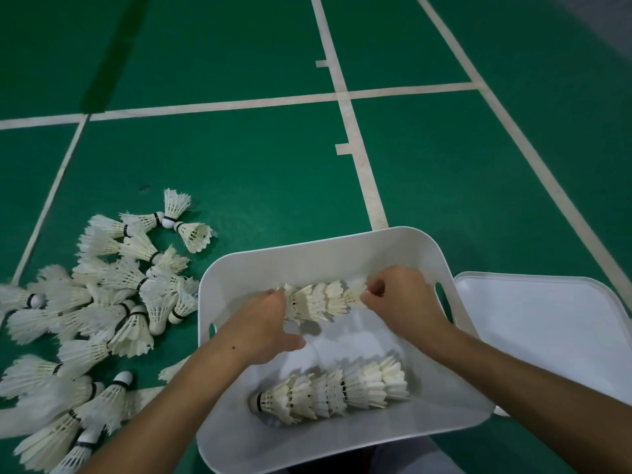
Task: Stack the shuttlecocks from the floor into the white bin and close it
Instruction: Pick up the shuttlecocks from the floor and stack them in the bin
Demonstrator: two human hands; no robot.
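Observation:
The white bin (307,249) stands open on the green floor in front of me. Over its far half I hold a short row of nested shuttlecocks (318,301) between both hands. My left hand (265,323) grips the row's left end, and my right hand (398,302) pinches the feathers at its right end. A longer nested stack of shuttlecocks (331,393) lies on its side on the bin's bottom, cork to the left. A heap of loose white shuttlecocks (102,302) covers the floor left of the bin.
The bin's white lid (547,330) lies flat on the floor to the right, touching the bin. White court lines (355,159) cross the green floor beyond. My lap shows at the bottom edge under the bin.

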